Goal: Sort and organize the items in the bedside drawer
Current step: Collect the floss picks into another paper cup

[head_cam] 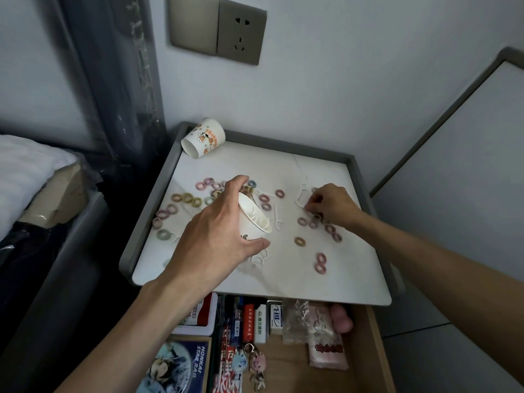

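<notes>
Currently the small pastel hair ties lie scattered all over the bedside surface, most in a loose bunch at the left and a smaller cluster to the right. The left hand grips a white paper cup approx. mid-surface, tilted with its mouth facing right. The right hand is curled down w/ fingertips pinching at the hair ties in the right cluster. A second cup, printed, lies on its side in the back-left corner. Below the front edge the drawer stands open, w/ lighters, a tin, keychains etc. inside. The bed is at the left, and there's a wall socket above.
</notes>
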`<state>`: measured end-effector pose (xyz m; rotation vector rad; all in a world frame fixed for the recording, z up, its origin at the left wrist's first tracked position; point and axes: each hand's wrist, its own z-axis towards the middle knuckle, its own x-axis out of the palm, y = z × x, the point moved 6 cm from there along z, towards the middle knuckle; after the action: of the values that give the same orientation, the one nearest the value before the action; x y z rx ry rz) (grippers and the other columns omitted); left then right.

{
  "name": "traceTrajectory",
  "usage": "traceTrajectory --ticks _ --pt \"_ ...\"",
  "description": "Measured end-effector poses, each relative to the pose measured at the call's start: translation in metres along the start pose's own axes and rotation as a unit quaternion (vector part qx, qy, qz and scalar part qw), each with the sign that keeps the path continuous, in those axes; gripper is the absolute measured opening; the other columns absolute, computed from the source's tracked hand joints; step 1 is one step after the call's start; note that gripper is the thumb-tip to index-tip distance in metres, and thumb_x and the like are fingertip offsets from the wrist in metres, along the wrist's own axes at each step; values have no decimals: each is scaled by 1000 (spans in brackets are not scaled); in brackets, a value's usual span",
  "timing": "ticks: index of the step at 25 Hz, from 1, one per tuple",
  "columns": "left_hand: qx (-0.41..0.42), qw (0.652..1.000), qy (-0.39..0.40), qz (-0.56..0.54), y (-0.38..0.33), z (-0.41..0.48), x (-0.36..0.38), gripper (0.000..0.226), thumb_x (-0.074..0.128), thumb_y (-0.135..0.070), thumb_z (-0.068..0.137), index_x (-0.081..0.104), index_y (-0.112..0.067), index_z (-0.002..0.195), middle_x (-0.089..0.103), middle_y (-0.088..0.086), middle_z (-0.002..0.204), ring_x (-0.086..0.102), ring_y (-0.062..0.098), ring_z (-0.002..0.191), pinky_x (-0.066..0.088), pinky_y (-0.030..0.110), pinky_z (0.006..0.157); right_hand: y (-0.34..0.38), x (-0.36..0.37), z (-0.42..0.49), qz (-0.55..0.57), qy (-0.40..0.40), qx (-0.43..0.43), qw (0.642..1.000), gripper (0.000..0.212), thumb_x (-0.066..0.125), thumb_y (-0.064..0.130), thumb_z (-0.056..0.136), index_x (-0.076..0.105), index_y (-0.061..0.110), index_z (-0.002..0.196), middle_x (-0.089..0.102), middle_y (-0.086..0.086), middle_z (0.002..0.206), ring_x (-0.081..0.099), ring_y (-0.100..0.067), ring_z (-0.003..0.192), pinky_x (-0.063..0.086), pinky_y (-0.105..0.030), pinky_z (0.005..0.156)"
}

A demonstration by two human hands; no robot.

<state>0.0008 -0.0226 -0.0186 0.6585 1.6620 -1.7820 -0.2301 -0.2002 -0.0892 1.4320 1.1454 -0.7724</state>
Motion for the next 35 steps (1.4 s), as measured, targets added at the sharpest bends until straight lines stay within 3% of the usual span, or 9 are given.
traceTrajectory --ticks 3,7,13,15,17,20,22,29,35 --pt "-2 1000 -5 2 1 1 -2 98 84 -44 71 19 -34 144 55 -1 134 55 20 115 41 26 92 -10 -21 -2 54 -28 5 998 9 72 15 89 72 7 92 69 -6 82 63 -13 67 47 -19 60" --pt "-5 1000 -7 5 2 3 -4 98 83 -44 71 20 -35 145 52 -3 137 53 18 115 36 23 87 -25 -37 13 13 -23 4 1000 13 72 21 89 73 8 92 70 -3 82 59 -7 68 40 -15 57" --pt "-10 1000 -5 6 5 7 -5 97 83 -44 71 20 -35 145 53 -5 132 40 7 97 33 20 82 -21 -35 36 6 -66 11 998 19 67 23 93 68 10 107 66 -4 103 58 -17 86 43 -27 75" --pt "-12 1000 -3 8 6 8 -5 97 83 -45 71 20 -35 144 53 -5 132 40 7 97 33 20 82 -15 -24 36 -31 -32 -12 999 22 65 26 94 66 14 113 63 -4 107 57 -17 89 48 -30 79" --pt "-11 1000 -3 11 6 9 -6 98 83 -45 71 20 -35 145 53 -5 132 40 7 97 33 20 82 -6 -22 35 -55 -59 -55 995 20 64 23 94 68 17 113 62 -5 111 55 -17 94 49 -33 84" --pt "-14 1000 -5 10 7 9 -7 98 83 -45 71 20 -35 145 53 -4 132 40 6 98 32 20 83 16 -18 28 -139 -69 -185 970 22 70 17 88 69 21 111 61 -3 114 55 -21 102 51 -39 86" --pt "-14 1000 -1 10 6 8 -6 98 83 -44 71 20 -35 145 53 -5 132 40 7 97 33 20 83 26 -9 25 -201 -39 -232 951 17 71 15 87 71 18 104 63 -3 111 56 -23 101 51 -41 84" --pt "-13 1000 -3 15 5 8 -7 97 82 -45 72 20 -34 144 53 -4 131 40 7 97 33 21 82 34 -4 21 -212 -56 -197 955 8 57 13 97 60 15 104 66 -2 100 59 -21 86 51 -35 75" --pt "-8 1000 1 20 2 6 -5 97 82 -46 72 21 -32 146 52 -2 137 50 14 108 34 22 85 30 6 8 -159 -4 -247 956 11 68 16 91 68 13 101 69 -4 97 62 -19 85 53 -37 81"
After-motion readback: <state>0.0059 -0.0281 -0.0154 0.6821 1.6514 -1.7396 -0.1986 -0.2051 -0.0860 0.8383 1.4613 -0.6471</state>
